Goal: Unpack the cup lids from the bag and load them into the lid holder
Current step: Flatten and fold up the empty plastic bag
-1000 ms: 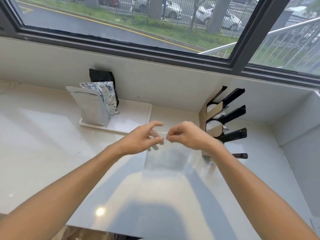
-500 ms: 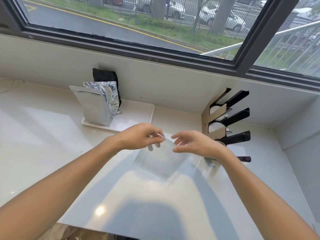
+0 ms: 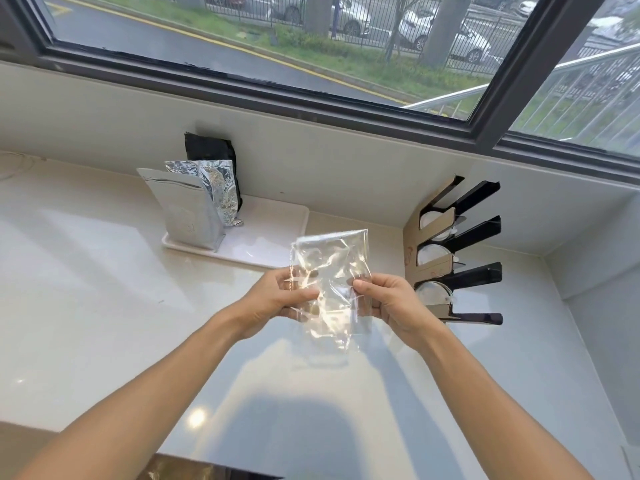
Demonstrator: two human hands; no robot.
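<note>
**Both hands pinching one clear bag above the counter**

The left hand (image 3: 277, 299) and the right hand (image 3: 391, 303) are each gripping the clear plastic bag (image 3: 330, 271) by a side edge, thumbs lying on the near face and the other fingers curling behind it. The bag is standing upright between them, its upper half rising free above the fingertips, its lower end hanging just below them (crinkled, and whether anything is inside cannot be told). It is floating over the middle of the counter (image 3: 86, 306), touching nothing else.

Toward the counter's right rear corner the lid holder (image 3: 457, 251) is leaning with four black arms; three slots are showing white cup lids (image 3: 431, 254). Near the rear edge a white tray (image 3: 270, 237) is carrying three pouches: two silver foil pouches (image 3: 190, 209) and one black pouch (image 3: 211, 150) behind them.
</note>
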